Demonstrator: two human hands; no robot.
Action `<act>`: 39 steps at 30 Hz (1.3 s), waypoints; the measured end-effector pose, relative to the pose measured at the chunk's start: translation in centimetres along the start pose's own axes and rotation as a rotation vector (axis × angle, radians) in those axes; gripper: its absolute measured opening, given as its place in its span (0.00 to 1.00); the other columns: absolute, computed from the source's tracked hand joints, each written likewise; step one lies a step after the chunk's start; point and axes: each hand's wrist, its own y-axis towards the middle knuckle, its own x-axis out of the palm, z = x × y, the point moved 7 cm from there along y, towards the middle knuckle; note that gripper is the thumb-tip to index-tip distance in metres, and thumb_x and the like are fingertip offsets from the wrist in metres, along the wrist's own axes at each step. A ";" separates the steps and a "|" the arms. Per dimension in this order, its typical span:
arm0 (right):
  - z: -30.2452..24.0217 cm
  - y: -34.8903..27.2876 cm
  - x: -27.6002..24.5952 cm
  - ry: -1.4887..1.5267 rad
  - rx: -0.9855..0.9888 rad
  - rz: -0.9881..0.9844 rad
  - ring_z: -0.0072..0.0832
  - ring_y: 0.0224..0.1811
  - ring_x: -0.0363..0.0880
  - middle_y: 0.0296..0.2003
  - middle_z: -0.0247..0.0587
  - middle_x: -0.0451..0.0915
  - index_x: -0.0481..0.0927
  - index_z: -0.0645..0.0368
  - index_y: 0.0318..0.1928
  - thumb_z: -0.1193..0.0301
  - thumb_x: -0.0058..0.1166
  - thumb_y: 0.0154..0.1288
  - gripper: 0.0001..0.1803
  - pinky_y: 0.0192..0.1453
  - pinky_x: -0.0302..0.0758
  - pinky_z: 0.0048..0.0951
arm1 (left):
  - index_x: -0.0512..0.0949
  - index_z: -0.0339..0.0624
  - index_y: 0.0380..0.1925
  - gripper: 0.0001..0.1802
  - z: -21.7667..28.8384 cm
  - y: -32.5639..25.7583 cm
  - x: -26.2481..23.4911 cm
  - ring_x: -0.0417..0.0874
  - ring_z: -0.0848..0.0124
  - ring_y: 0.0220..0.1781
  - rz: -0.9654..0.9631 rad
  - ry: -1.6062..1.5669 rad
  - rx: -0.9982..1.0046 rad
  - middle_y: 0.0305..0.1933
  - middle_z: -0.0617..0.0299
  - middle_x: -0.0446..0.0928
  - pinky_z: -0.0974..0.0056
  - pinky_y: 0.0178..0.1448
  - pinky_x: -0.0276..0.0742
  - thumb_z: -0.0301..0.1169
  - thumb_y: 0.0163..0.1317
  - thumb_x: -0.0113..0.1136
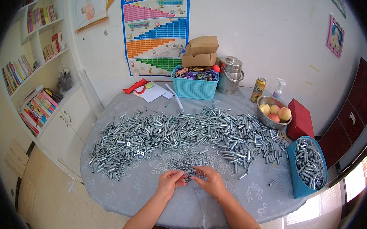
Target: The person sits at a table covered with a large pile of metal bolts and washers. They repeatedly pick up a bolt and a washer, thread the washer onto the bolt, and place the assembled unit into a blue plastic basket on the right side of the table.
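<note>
Near the front edge of the table, my left hand (170,183) pinches a short metal tube (188,171) between thumb and fingers. Close on its right, my right hand (211,183) has its thumb and fingertips bent in toward the tube's other end; what they grip is too small to make out. Right beyond my fingers lies a pile of small nuts and washers (181,159), with flat rings scattered around it. Farther back, a broad heap of silvery metal tubes (170,132) curves across the tabletop.
A blue bin (297,178) full of metal tubes stands at the right edge. Behind the heap are a turquoise basket (194,89), a steel canister (228,85), papers (151,93), a drink can (258,90), a spray bottle (278,89), a fruit bowl (270,122) and a red box (300,120).
</note>
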 end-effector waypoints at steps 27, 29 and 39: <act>1.6 -0.3 0.3 -0.433 -0.163 -0.055 0.34 0.34 0.74 0.25 0.34 0.75 0.78 0.52 0.24 0.66 0.59 0.46 0.05 0.38 0.67 0.36 | 0.75 0.34 0.31 0.06 0.3 -0.1 -0.1 0.80 0.73 0.25 0.040 -0.006 0.026 0.34 0.48 0.79 0.70 0.29 0.79 0.25 0.56 0.59; 1.3 -0.3 0.3 -0.443 -0.173 -0.068 0.34 0.34 0.74 0.25 0.34 0.75 0.79 0.52 0.24 0.65 0.60 0.46 0.06 0.38 0.67 0.36 | 0.75 0.34 0.31 0.06 0.3 -0.1 -0.1 0.80 0.73 0.25 0.034 -0.009 0.015 0.33 0.49 0.79 0.70 0.28 0.79 0.25 0.56 0.59; 1.5 -0.4 0.5 -0.470 -0.142 -0.101 0.36 0.33 0.74 0.25 0.35 0.76 0.79 0.53 0.23 0.67 0.60 0.45 0.06 0.37 0.67 0.35 | 0.75 0.34 0.32 0.06 0.3 -0.2 0.1 0.80 0.73 0.24 0.027 0.000 0.016 0.34 0.48 0.79 0.70 0.28 0.79 0.26 0.56 0.59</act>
